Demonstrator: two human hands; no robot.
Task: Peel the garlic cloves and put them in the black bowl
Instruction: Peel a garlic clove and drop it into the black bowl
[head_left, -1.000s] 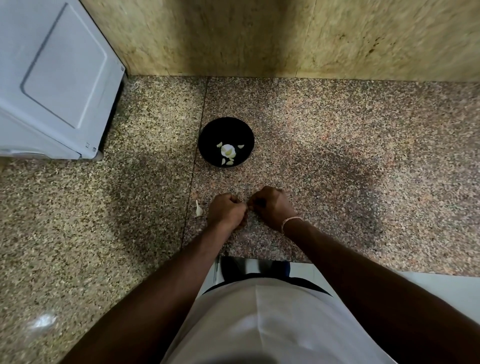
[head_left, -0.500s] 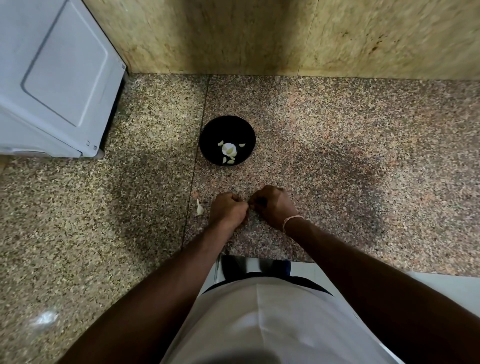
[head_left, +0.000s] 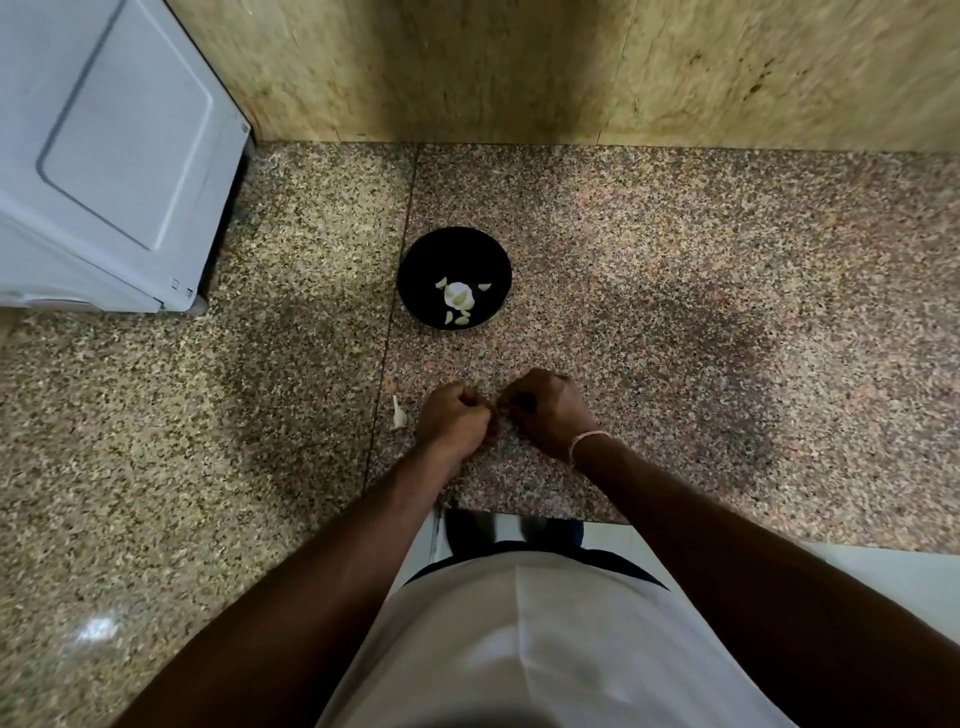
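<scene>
Both hands sit knuckle to knuckle on the speckled worktop (head_left: 675, 291), left hand (head_left: 453, 418) and right hand (head_left: 548, 410) curled tight; whatever their grip is pinching is hidden. One unpeeled garlic clove (head_left: 399, 414) lies just beside the left hand. Peeled cloves (head_left: 457, 301) sit in the black bowl (head_left: 421, 260) further back.

dim, soft shadows on the countertop (head_left: 675, 312); wide-angle bending at edges.
</scene>
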